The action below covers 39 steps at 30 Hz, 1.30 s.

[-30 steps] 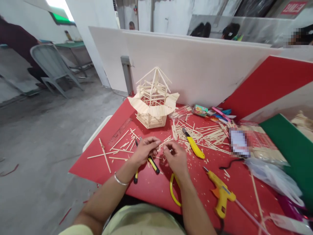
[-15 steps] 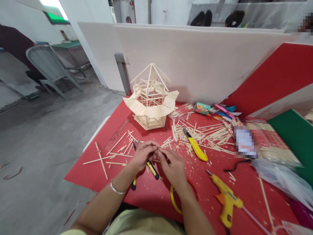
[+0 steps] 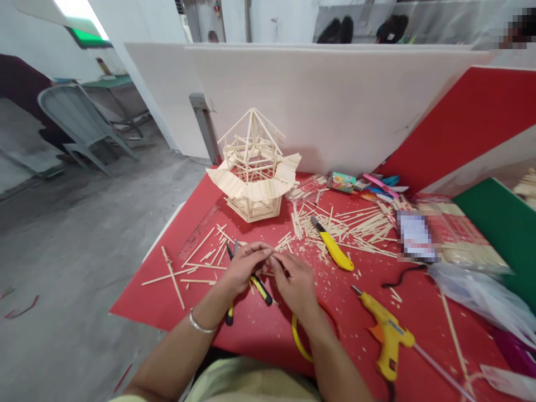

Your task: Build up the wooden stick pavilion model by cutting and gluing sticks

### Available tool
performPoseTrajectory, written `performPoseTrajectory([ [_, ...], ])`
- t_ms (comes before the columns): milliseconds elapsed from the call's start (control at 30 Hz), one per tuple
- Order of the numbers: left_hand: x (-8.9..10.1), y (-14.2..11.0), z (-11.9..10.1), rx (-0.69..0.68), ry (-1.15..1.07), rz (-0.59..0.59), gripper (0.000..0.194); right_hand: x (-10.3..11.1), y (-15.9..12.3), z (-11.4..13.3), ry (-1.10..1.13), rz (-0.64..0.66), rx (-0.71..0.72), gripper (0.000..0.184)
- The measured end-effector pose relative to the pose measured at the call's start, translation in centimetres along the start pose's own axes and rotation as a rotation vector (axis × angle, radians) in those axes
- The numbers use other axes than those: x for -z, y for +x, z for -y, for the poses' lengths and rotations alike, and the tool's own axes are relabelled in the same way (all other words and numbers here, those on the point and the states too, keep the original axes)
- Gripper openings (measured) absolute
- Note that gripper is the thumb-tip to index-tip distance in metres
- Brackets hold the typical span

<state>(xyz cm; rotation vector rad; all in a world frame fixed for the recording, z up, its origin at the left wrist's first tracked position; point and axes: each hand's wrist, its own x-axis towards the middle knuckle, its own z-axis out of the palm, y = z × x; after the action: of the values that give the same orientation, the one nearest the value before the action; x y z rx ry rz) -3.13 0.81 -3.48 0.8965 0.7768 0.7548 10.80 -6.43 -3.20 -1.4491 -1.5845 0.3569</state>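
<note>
Head view: left hand point(image 3: 244, 269) and right hand point(image 3: 296, 283) meet at bent fingertips, inward of the red surface's point(image 3: 144, 306) near edge; cannot tell whether either pinches anything. Pliers point(image 3: 262, 291) beneath left hand. Stick-built pagoda model point(image 3: 260, 191) by far-left corner. Glue gun point(image 3: 390, 336) rightward.

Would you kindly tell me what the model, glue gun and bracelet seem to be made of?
Model: likely unpainted wood; pale, matte sticks. Glue gun: body probably plastic; smooth, even yellow. Bracelet: perhaps metal; silvery sheen.
</note>
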Motion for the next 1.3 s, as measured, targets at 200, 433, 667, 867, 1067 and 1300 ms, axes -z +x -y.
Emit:
performPoseTrajectory([
  [200, -0.1, 0.0, 0.0, -0.021, 0.037, -0.001, 0.024, 0.3, 0.0, 0.2, -0.007, -0.028, -0.012, 0.022],
  [433, -0.2, -0.4, -0.7, -0.033, 0.034, -0.060, 0.025, 0.2, 0.2, -0.9, -0.056, -0.025, -0.061, 0.024],
  [667, 0.3, 0.1, -0.8, -0.073, 0.020, -0.128, 0.026, 2.2, -0.1, -1.1, -0.166, -0.081, -0.174, 0.026],
  [867, 1.4, 0.4, -1.7, -0.223, -0.045, -0.296, 0.023, 3.1, -3.4, 0.7, -0.285, 0.084, -0.083, 0.021],
  [1067, 0.7, 0.0, -1.6, -0.203, -0.017, -0.240, 0.023, 8.9, -11.2, -2.3, -0.611, -0.140, -0.311, 0.037],
  [1300, 0.0, 0.9, 1.6, -0.121, 0.058, -0.099, 0.027, 13.0, -17.7, -2.3, -1.076, -0.224, -0.850, 0.062],
])
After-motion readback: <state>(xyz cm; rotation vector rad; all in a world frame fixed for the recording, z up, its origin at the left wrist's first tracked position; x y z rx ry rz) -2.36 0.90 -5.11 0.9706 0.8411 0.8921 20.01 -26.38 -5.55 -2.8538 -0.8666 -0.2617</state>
